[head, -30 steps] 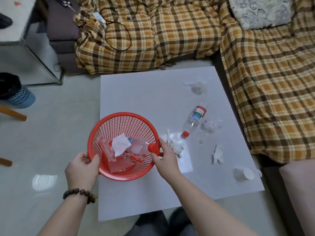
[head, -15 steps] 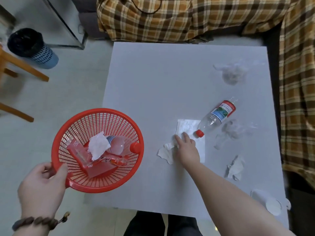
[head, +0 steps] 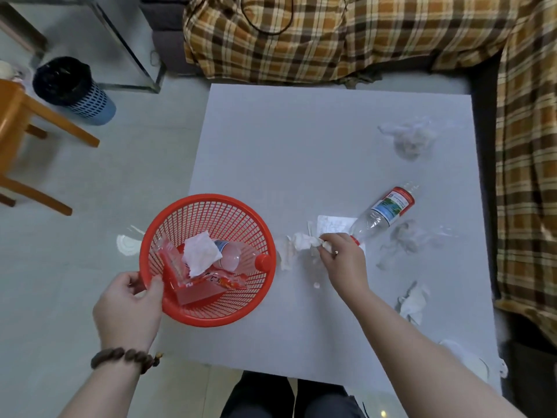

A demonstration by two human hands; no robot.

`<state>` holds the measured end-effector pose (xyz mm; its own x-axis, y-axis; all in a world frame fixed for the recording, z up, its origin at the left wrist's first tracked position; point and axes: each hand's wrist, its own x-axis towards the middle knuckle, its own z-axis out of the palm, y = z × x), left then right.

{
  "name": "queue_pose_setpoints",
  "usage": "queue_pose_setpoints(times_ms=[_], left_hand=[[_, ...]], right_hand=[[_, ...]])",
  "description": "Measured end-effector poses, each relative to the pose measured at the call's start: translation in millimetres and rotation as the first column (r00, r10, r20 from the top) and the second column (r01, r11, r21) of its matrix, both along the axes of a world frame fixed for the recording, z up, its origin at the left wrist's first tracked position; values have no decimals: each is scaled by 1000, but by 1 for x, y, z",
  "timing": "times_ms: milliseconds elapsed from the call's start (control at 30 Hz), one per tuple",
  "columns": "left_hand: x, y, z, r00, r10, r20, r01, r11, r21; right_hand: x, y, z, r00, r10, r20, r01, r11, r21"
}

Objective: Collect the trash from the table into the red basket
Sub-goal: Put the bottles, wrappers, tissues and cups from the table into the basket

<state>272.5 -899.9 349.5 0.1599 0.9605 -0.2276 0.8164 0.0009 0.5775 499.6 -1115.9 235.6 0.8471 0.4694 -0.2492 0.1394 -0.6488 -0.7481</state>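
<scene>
Red plastic mesh forms the basket (head: 208, 260), which is held by its near-left rim in the left hand (head: 128, 309), thumb inside the rim and fingers curled under it. It is kept over the left edge of the white desk (head: 301, 152). Inside it, just beyond that grip, a red wrapper (head: 193, 285), a white tissue (head: 200, 256) and a clear bottle with a red cap (head: 241, 259) are seen. To the right of the basket, the right hand (head: 342, 260) is closed, its grip clamped on a crumpled white tissue (head: 306, 241) that touches the desk. A flat sheet of paper (head: 333, 224) lies just beyond this grip, and a plastic bottle (head: 382, 214) with a red cap is lying on its side, its cap end just beside the knuckles. Right of that grip, a clear plastic scrap (head: 407, 239) and another crumpled tissue (head: 413, 300) are found. Farther away, a crumpled clear bag (head: 411, 138) rests near the far-right corner.
</scene>
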Motion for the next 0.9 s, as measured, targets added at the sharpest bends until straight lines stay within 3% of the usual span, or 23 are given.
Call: queue_pose_setpoints(times_ms=[133,233,467,600,700,800,900], left_hand=[[13,-6,10,999,-20,37,19,999,32],[21,-15,18,997,-55,61,54,998,24],[29,-40,28,988,-114,108,116,993,-16],[26,-42,28,987,-118,106,124,991,-49],[23,-41,26,990,-100,97,106,993,-56],[16,-35,23,997,-35,75,39,998,-55],[3,-24,19,999,23,39,-21,999,-40]], right_hand=[[-12,10,60,997,-76,20,71,980,184],[-27,30,97,999,-3,36,-7,961,276],[-59,83,114,938,327,112,-338,936,95],[-62,89,104,889,455,-50,-458,886,-73],[-62,85,103,859,505,-85,-511,855,-88],[-61,78,103,886,460,-54,-461,888,12],[-55,65,92,953,303,10,-302,947,109]])
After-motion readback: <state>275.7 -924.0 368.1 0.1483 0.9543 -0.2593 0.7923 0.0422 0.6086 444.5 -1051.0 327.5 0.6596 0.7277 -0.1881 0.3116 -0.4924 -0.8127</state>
